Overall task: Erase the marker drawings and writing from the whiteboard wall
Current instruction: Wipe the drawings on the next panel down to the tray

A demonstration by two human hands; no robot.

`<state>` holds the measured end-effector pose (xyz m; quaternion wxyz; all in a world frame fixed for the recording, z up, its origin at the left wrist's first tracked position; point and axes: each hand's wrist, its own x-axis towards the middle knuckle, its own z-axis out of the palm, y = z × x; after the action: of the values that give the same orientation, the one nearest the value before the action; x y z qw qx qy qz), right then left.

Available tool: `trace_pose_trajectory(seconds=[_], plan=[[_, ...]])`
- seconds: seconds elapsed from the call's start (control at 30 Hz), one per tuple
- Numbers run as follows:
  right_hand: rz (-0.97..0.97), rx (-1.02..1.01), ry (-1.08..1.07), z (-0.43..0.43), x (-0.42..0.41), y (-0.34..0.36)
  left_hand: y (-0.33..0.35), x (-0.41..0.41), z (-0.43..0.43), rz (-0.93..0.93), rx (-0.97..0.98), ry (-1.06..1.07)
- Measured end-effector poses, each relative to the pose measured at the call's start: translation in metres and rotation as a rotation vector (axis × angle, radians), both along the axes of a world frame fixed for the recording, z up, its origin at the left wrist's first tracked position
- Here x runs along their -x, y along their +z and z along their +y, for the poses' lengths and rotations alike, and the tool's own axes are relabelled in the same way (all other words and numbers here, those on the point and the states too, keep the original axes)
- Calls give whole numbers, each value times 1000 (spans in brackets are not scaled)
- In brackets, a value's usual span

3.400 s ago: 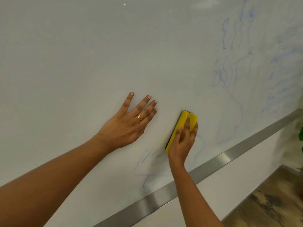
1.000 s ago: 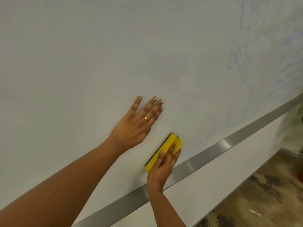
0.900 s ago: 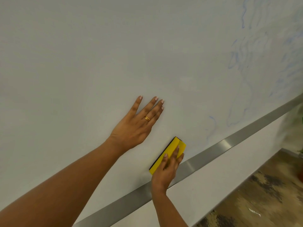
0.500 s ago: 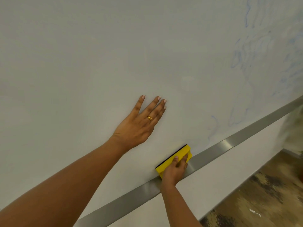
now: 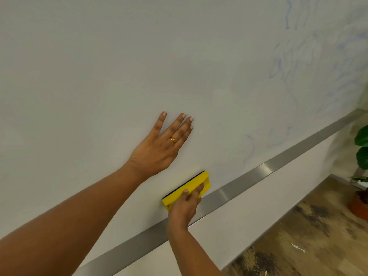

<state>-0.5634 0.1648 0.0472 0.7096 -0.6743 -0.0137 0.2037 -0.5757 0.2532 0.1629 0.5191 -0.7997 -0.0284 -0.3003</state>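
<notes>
The whiteboard wall (image 5: 119, 66) fills most of the view. Faint smeared blue marker marks (image 5: 294, 62) cover its right part, and thin blue lines (image 5: 250, 144) trail down toward the lower edge. My left hand (image 5: 161, 146) lies flat on the board with straight, spread fingers and a gold ring. Below it my right hand (image 5: 187, 204) grips a yellow eraser (image 5: 189, 186) with a black felt face, held against the board just above the metal strip. The eraser lies lengthwise along the strip.
A brushed metal strip (image 5: 258, 174) runs diagonally along the board's lower edge, with white wall (image 5: 249, 214) beneath it. Patterned brown floor (image 5: 310, 240) shows at the bottom right. A potted green plant (image 5: 361, 176) stands at the right edge.
My right hand slid the eraser down from mid-board to the metal strip and turned it parallel to the strip. The marks under my left hand are gone. My left hand stayed flat.
</notes>
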Motion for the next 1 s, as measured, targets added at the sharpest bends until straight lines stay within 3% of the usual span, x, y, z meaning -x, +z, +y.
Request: trace_pose_trajectory(seconds=[0.17,0.37,0.6,1.0], plan=[[29,7,-71,0,-16,-10,-1,0,0,10,19,-22],[230,-37,-234,6,-50,-26,-2,0,-1,3,2,-11],[365,-79,-281,13,-61,-31,-3,0,-1,4,-11,26],[98,-220,-251,10,-28,23,-4,-2,-2,-4,-31,31]])
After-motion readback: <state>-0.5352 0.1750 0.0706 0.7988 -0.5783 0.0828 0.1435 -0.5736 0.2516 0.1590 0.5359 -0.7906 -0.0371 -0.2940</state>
